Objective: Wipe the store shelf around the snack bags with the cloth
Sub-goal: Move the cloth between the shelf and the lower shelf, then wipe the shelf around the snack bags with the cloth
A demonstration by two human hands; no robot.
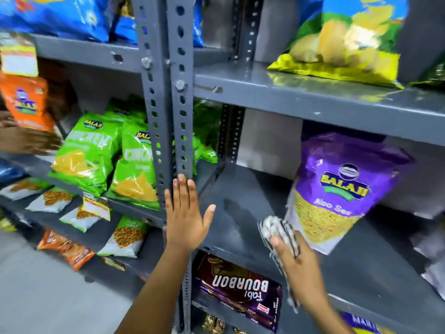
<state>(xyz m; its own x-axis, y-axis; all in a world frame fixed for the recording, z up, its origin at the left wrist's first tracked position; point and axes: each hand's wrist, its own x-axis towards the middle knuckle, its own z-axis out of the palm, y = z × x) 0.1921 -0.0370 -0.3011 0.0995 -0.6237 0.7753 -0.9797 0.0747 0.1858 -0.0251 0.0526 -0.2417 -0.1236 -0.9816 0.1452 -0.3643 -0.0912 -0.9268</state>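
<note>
Shelf (240, 213) lying grey and mostly bare between the slotted upright (179, 116) and the purple bag (337, 189). Left hand (185, 218) bracing flat against the upright at the shelf's left front corner, fingers spread wide, holding nothing. Right hand (296, 259) pressing the striped cloth (277, 227) onto the shelf near its front edge, fingers closed over it, just beside the purple bag. Best wiping in overlapping strokes toward the back corner, probably nudging the bag aside. Reading "BALAJI" on green bags (91, 150), "BALAJI Aloo Sev" on purple, "BOURBON" on the pack (240, 288) below.
</note>
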